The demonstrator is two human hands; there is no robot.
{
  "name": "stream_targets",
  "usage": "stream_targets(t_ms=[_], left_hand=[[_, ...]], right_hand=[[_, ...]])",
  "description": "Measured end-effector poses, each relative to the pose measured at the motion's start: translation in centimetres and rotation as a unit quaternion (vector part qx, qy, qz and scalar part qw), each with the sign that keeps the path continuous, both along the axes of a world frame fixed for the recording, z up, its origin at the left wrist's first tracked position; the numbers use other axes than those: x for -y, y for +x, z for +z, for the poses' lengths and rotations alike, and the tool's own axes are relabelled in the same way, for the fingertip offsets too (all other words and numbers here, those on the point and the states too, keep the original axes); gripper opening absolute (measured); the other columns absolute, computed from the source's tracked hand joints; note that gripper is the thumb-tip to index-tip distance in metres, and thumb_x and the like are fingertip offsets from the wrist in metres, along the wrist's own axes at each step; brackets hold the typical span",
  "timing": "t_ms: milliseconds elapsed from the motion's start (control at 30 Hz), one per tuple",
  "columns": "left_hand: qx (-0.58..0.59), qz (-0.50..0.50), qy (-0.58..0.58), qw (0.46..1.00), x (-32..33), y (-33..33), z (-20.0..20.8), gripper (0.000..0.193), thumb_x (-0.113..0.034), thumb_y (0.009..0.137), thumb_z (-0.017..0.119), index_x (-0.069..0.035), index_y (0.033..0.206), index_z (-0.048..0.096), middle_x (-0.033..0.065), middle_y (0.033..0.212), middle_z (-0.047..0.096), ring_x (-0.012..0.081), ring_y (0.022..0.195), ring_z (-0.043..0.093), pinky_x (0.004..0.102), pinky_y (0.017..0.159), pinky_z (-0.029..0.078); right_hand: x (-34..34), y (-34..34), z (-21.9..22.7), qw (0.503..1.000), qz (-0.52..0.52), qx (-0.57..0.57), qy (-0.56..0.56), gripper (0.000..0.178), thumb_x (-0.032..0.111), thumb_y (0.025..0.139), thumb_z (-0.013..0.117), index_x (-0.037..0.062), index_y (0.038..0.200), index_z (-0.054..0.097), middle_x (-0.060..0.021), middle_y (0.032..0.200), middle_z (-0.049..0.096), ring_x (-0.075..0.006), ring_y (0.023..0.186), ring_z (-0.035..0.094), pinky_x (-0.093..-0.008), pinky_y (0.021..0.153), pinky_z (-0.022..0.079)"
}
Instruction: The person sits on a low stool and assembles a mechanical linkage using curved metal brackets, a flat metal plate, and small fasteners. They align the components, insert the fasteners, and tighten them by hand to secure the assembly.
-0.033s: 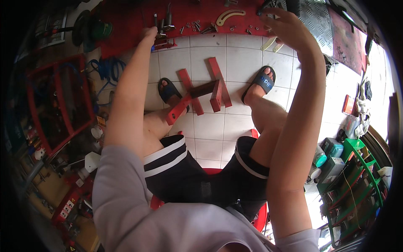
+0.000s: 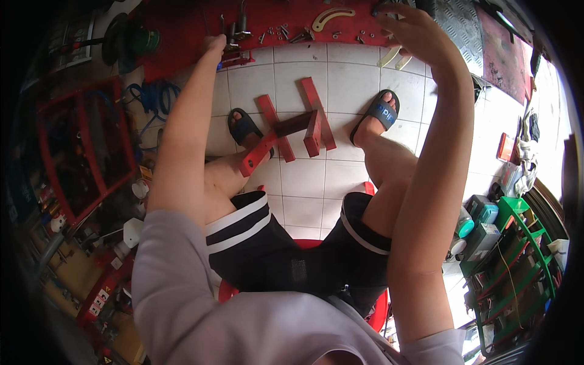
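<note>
My left hand (image 2: 214, 45) is at the near edge of the red work surface (image 2: 182, 36), its fingers curled. What they hold, if anything, is hidden. Just beyond it and to its right stand upright metal fittings (image 2: 242, 30). Over the right part of the red surface, my right hand (image 2: 417, 36) is held with bent fingers apart. Its fingertips are near a small dark part (image 2: 375, 12) at the top edge; contact cannot be made out. Between the hands lie a curved, slotted brass-coloured bracket (image 2: 331, 18) and several loose bolts (image 2: 283, 30).
A red metal frame (image 2: 292, 125) stands on the tiled floor between my feet. Left are a green round machine part (image 2: 145, 41), a coiled blue hose (image 2: 152, 100) and a red-framed rack (image 2: 85, 146). Checker plate (image 2: 453, 30) lies at far right, a green rack (image 2: 517, 274) nearer.
The view has shifted a little, so the surface and floor things sit slightly higher. Both hands stay in nearly the same places; the right hand is slightly higher in the picture.
</note>
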State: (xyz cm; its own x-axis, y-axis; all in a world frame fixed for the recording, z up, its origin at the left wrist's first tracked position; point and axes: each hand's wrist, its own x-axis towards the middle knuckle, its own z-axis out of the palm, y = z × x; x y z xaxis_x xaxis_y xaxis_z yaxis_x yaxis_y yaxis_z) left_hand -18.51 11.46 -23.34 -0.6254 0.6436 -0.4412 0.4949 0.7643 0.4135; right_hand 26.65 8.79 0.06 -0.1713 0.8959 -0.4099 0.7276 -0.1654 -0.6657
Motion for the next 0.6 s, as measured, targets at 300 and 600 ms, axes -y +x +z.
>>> stream_targets(t_ms=[300,600], left_hand=[[0.083,-0.335,-0.205,0.916,13.5,7.3,4.3,0.026,-0.026,0.082,0.059,-0.001,0.082,0.066,0.0156,0.073,0.067,0.0257,0.075,0.070,0.0369,0.057,0.055],[0.519,0.244,-0.079,0.815,28.3,12.5,12.8,0.032,-0.026,0.091,0.060,-0.002,0.112,0.057,0.0105,0.083,0.062,0.0239,0.087,0.067,0.0355,0.074,0.054]], right_hand=[[1.1,-1.7,4.4,0.999,-0.010,-0.015,-0.028,0.039,0.029,0.091,0.061,0.0032,0.120,0.064,-0.0148,0.097,0.072,-0.0220,0.085,0.070,-0.0328,0.073,0.056],[1.4,-1.6,4.5,0.999,0.012,-0.031,-0.016,0.039,0.035,0.092,0.059,0.0046,0.115,0.067,-0.0141,0.100,0.071,-0.0212,0.086,0.070,-0.0326,0.072,0.057]])
